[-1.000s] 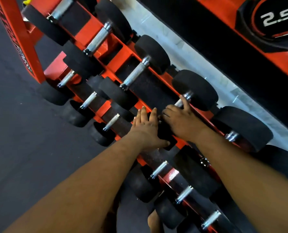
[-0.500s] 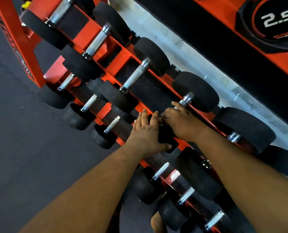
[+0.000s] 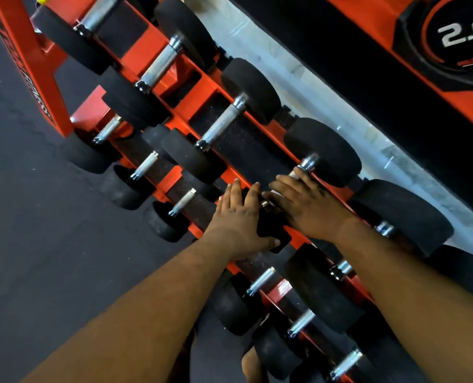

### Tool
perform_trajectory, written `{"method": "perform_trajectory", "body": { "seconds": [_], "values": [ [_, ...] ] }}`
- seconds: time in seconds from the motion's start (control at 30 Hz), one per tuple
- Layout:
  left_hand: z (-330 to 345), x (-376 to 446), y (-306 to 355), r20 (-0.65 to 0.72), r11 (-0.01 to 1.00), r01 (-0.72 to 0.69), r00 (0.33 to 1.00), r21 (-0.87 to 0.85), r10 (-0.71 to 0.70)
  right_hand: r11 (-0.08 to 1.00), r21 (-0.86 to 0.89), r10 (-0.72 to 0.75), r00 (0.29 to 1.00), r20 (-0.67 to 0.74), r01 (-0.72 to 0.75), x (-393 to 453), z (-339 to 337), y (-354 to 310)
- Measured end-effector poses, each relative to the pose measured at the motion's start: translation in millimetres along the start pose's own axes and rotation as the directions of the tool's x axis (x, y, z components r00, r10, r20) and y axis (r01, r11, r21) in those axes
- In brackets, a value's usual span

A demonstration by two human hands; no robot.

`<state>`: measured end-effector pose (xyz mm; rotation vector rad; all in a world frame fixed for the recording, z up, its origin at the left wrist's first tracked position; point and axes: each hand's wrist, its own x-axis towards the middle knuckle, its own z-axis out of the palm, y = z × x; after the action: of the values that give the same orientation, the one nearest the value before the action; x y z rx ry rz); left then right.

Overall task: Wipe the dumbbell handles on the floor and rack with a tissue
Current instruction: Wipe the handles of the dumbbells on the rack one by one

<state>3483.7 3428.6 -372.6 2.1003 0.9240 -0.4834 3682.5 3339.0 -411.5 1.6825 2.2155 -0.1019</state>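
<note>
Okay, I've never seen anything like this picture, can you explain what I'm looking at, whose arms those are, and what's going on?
The camera sits on a person's head, looking down, so the two arms are their own. Below is an orange rack holding black dumbbells with silver handles. The left hand lies with straight fingers on the near black end of one dumbbell. The right hand covers that dumbbell's handle, fingers curled over it, as if wiping. A tissue isn't clearly visible. The "2.5" at upper right marks a weight plate.

dumbbell handle (image 3: 304,165) | knurled steel | on orange rack (image 3: 210,87), mostly covered
</note>
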Motion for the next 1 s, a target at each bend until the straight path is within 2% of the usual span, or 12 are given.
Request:
{"method": "perform_trajectory", "body": {
  "seconds": [0.1,0.17,0.27,0.37,0.43,0.5,0.53,0.63,0.77,0.9,1.0],
  "values": [
    [-1,1,0,0.007,1.000,0.006,1.000,0.005,-0.006,0.990,0.119,0.065,0.994,0.083,-0.075,30,-21,0],
    [-1,0,1,0.011,1.000,0.012,1.000,0.000,-0.012,0.989,0.115,0.071,0.985,0.158,-0.090,49,-35,2],
    [-2,-2,1,0.015,1.000,0.007,1.000,0.000,-0.007,0.998,0.060,0.027,0.993,0.116,-0.034,35,-20,10],
    [-2,-2,1,0.011,1.000,0.005,1.000,0.005,-0.005,0.999,-0.040,0.022,1.000,-0.018,-0.023,7,5,21],
    [-2,-2,1,0.012,1.000,0.005,1.000,0.003,-0.005,0.999,-0.015,0.037,0.998,0.042,-0.036,16,-3,26],
    [-2,-2,2,0.004,1.000,0.013,1.000,-0.001,-0.013,0.998,0.007,0.068,0.983,0.173,-0.070,37,-24,28],
    [-3,-2,2,0.005,1.000,0.017,1.000,0.000,-0.017,0.997,0.011,0.070,0.981,0.183,-0.073,44,-29,28],
    [-3,-3,2,0.010,1.000,0.018,1.000,0.000,-0.018,0.998,0.027,0.059,0.986,0.154,-0.064,34,-25,28],
    [-2,-3,1,0.006,1.000,0.013,1.000,-0.001,-0.013,0.972,-0.189,0.144,0.990,-0.008,-0.143,3,-3,18],
    [-1,-3,2,-0.001,1.000,0.019,1.000,-0.002,-0.019,0.968,-0.115,0.223,0.974,-0.029,-0.225,15,-14,4],
    [-2,-2,3,-0.004,1.000,0.025,1.000,0.000,-0.025,0.989,-0.086,0.119,0.993,0.000,-0.118,17,-17,-9]
  ]
}}
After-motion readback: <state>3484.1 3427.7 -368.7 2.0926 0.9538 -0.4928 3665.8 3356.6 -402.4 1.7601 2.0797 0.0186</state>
